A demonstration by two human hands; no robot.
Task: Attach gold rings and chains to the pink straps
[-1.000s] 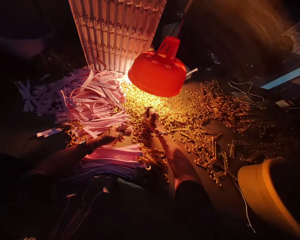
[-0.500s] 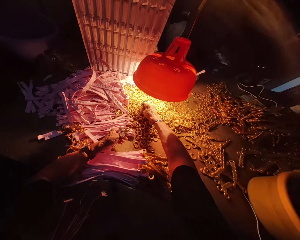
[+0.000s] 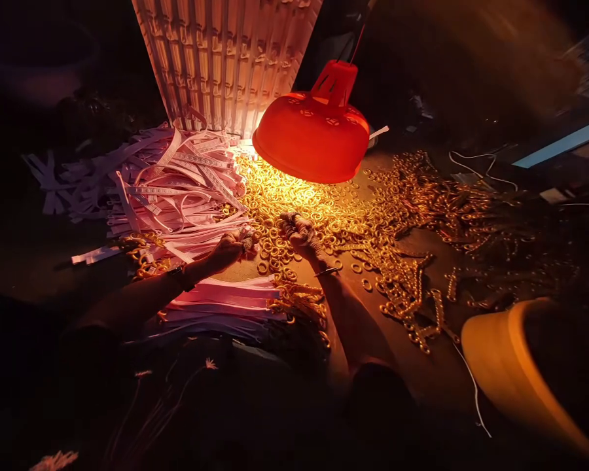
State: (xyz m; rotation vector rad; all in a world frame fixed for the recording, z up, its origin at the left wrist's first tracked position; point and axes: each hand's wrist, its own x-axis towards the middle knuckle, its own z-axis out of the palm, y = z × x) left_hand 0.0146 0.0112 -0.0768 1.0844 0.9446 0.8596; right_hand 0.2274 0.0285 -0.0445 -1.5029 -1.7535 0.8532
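My left hand (image 3: 228, 250) is closed near the right ends of the pale flat strips (image 3: 177, 190), its fingertips pressed together. Dark, rough wrappings seem to cover some of those fingers, and whatever they pinch is hidden. Just above the heap of gold rings (image 3: 279, 252) is my right hand (image 3: 302, 237), also closed, with a bracelet at the wrist. Shadow hides what it grips. A short gap separates the two hands. In front of my left hand lies a neat bundle of strips (image 3: 226, 294), with gold ring chains (image 3: 302, 301) at its right end.
A red lamp (image 3: 314, 137) hangs low over the rings and lights them. Behind stands a ribbed panel (image 3: 226, 65). More gold chains (image 3: 417, 301) spread to the right, towards a yellow rounded container (image 3: 491, 347). A white cord (image 3: 476, 392) runs beside it.
My right hand has drawn back from the lit ring heap towards my left hand. My left hand has moved slightly up and right. The whole view has shifted a little.
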